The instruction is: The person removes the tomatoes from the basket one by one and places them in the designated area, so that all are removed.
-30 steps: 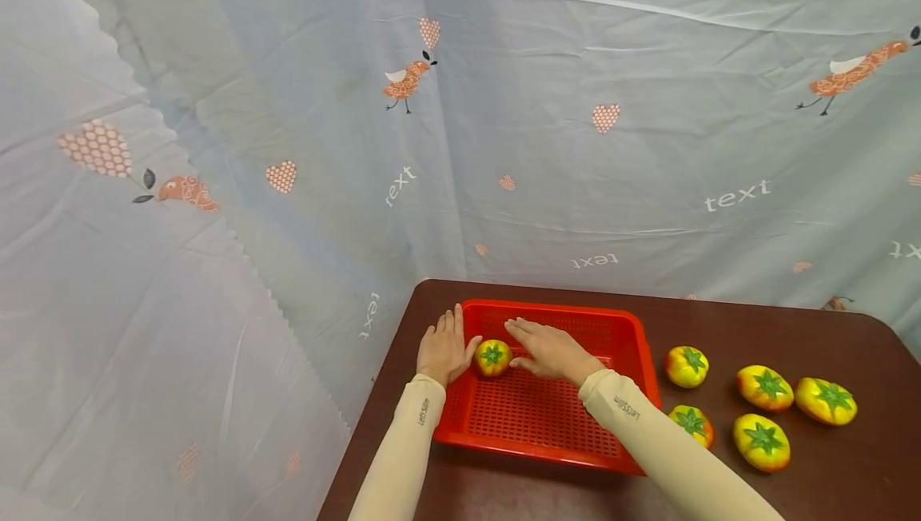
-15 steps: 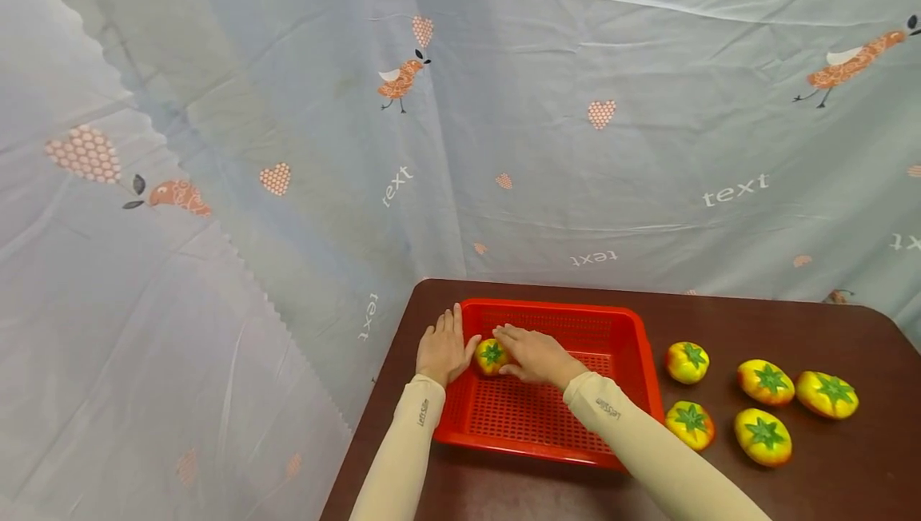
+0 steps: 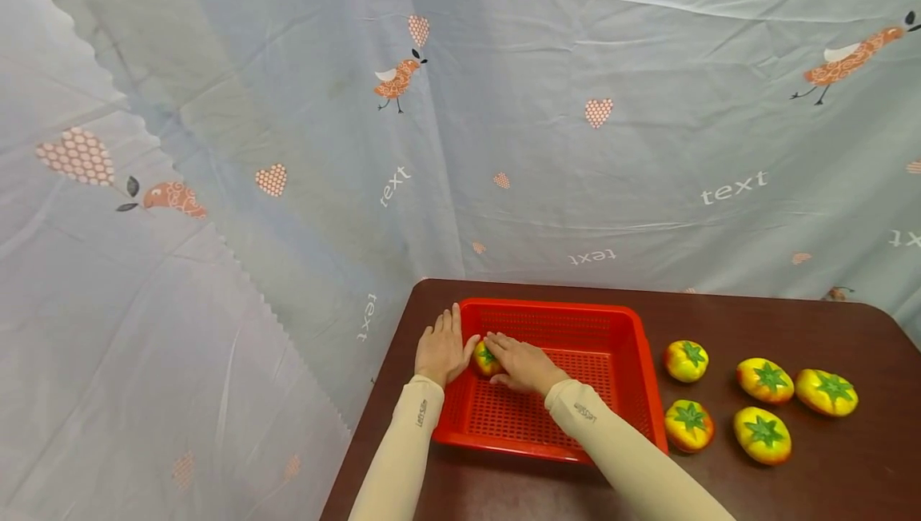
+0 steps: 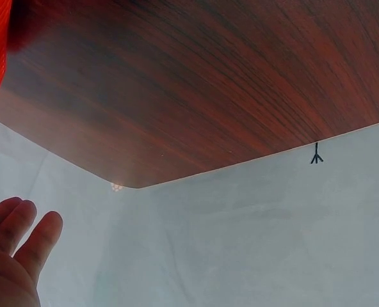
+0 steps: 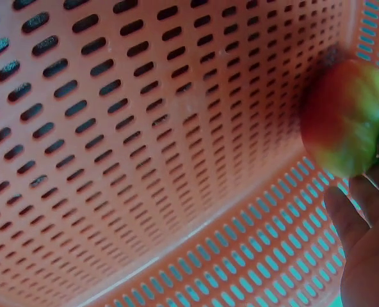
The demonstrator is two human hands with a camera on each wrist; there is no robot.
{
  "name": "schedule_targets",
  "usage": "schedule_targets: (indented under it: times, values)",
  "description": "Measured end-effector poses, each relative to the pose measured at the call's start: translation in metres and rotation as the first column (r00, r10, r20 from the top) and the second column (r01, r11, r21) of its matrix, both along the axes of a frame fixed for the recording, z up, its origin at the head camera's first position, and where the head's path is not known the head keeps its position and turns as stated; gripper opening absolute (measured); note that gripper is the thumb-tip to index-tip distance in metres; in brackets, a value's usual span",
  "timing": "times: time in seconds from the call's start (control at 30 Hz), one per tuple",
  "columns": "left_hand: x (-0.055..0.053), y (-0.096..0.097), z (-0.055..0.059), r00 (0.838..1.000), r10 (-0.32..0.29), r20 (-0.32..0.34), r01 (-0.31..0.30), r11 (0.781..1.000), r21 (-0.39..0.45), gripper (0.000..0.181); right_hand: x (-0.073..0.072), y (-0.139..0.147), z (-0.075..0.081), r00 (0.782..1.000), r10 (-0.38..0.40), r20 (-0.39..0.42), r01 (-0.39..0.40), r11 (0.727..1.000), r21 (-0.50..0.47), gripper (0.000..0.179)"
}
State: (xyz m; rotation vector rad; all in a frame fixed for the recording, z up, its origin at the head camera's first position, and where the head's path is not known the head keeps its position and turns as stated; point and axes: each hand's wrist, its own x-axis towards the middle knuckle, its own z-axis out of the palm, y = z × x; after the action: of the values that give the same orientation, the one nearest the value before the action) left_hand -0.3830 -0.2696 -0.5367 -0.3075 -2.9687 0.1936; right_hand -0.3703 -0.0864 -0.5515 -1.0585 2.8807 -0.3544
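A yellow-red tomato [image 3: 484,355] with a green star-shaped calyx sits inside a red perforated basket [image 3: 568,307], near its left wall. My right hand [image 3: 524,363] reaches into the basket from the right, its extended fingers over the tomato's near right side and partly hiding it. In the right wrist view the fingers [image 5: 353,217] come up to the tomato [image 5: 343,121] beside the calyx. My left hand [image 3: 440,347] lies along the basket's left rim, fingers straight and thumb pointing inward beside the tomato. The left wrist view shows some of its fingertips [image 4: 45,236].
Several more tomatoes lie on the dark wooden table [image 3: 849,473] right of the basket; one tomato [image 3: 689,426] is close to the basket's right wall. A printed curtain [image 3: 547,185] hangs behind the table and along its left side.
My right hand has moved left and slightly down inside the basket, from beside the tomato to over it. The left hand stays at the left rim.
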Motion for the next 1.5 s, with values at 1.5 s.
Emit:
schedule_targets:
  times: [1.5]
  values:
    - [0.002, 0.001, 0.002, 1.000, -0.010, -0.006, 0.009, 1.000, -0.025, 0.075, -0.003, -0.018, -0.018, 0.976, -0.133, -0.169, 0.131, 0.991, -0.026, 0.055]
